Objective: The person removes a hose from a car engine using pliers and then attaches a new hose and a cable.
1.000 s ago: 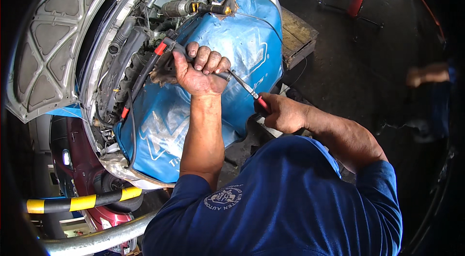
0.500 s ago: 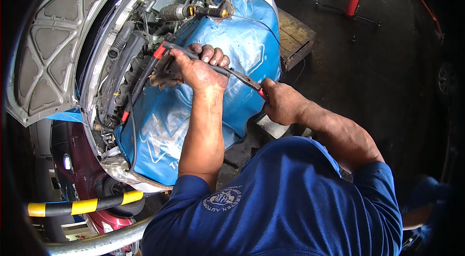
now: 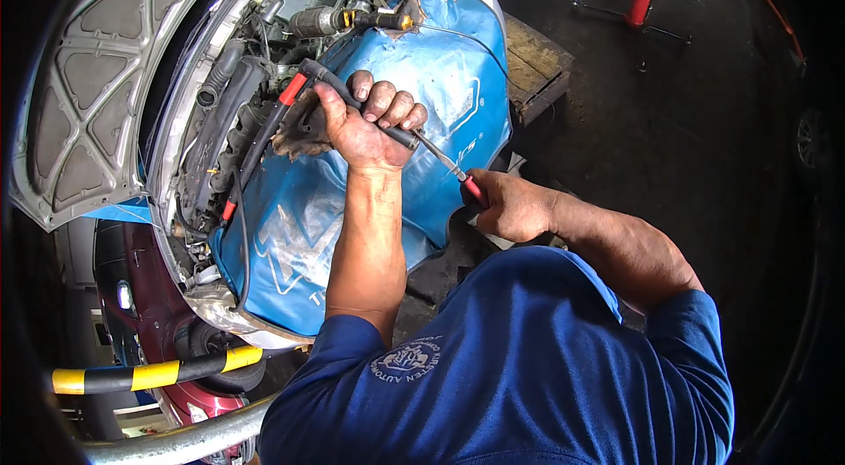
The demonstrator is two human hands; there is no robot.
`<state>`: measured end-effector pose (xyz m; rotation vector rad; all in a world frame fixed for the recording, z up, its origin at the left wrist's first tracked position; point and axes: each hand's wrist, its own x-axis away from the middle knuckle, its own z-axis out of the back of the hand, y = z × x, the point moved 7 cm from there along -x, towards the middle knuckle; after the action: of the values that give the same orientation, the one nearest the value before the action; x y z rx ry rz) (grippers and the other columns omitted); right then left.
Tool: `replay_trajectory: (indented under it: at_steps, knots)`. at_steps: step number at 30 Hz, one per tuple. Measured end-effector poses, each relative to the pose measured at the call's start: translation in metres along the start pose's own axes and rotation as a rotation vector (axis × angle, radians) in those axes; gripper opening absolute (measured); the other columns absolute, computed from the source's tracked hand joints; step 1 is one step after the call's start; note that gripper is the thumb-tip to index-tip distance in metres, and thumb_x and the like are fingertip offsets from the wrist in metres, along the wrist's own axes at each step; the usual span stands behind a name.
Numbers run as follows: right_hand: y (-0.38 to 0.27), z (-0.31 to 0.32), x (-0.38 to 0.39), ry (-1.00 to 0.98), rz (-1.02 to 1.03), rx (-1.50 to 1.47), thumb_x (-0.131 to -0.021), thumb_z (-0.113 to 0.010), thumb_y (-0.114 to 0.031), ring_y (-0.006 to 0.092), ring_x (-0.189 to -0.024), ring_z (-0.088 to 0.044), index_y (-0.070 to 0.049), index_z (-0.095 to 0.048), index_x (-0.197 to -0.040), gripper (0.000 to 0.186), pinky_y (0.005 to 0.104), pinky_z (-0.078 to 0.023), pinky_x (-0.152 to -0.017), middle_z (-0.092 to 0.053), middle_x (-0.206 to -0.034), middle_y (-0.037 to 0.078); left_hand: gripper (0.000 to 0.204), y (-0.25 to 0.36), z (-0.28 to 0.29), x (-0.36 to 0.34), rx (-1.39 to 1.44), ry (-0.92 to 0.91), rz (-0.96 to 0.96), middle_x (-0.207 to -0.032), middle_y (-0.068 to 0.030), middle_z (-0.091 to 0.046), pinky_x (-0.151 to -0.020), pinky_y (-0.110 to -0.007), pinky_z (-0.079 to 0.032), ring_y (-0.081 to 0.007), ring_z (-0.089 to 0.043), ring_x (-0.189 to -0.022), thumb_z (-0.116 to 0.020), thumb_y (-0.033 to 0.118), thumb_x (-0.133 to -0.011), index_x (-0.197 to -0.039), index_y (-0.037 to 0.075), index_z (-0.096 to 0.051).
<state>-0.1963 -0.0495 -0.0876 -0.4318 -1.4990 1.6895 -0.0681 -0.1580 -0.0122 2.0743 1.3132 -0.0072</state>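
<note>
Hood (image 3: 101, 82): raised at the upper left of the frame, presumably to expose the engine bay (image 3: 233, 104).
Blue cover (image 3: 444, 82): draped beside the engine bay, centre of the frame, likely as protection against scratches and grime.
Black tube (image 3: 334, 84): upper centre of the frame, above the cover; bends at its far end into a red sleeve (image 3: 292, 88).
Left hand (image 3: 374, 135): palm up, apparently to brace the tube against the pull of the tool.
Right hand (image 3: 515, 205): closed in a fist, centre right, probably for firm leverage.
Pliers (image 3: 443, 159): tips meet the tube's near end; bite or mere contact cannot be told.
Left fingers: four curled over the tube, slightly parted; thumb extended alongside.
Right fingers: wrapped tightly around the red handle; undersides hidden.
</note>
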Motion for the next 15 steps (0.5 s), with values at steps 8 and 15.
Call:
replay_trajectory:
  at_steps: [8,15]
  knots:
    - [0.0,0.013,-0.004,0.103,0.015,0.142,-0.078,-0.06,-0.006,0.035,-0.091,-0.064,0.003,-0.052,-0.106,0.031,0.0439,-0.049,-0.079,-0.064,-0.092,0.022,0.053,-0.002,0.015,0.002,-0.082,0.399,-0.195,-0.064,0.0051,-0.039,-0.061,-0.034,-0.036,-0.0117,-0.037,-0.057,-0.045,0.069,-0.092,-0.097,0.019,-0.059]
    - [0.004,0.032,-0.003,0.351,0.049,0.386,-0.08,-0.06,-0.006,0.0436,-0.096,-0.064,0.005,-0.052,-0.105,0.028,0.05,-0.049,-0.082,-0.065,-0.091,0.028,0.042,0.005,0.012,0.017,-0.302,0.862,-0.267,-0.072,0.002,-0.042,-0.059,-0.033,-0.033,-0.0148,-0.037,-0.062,-0.031,0.055,-0.102,-0.091,0.018,-0.047]
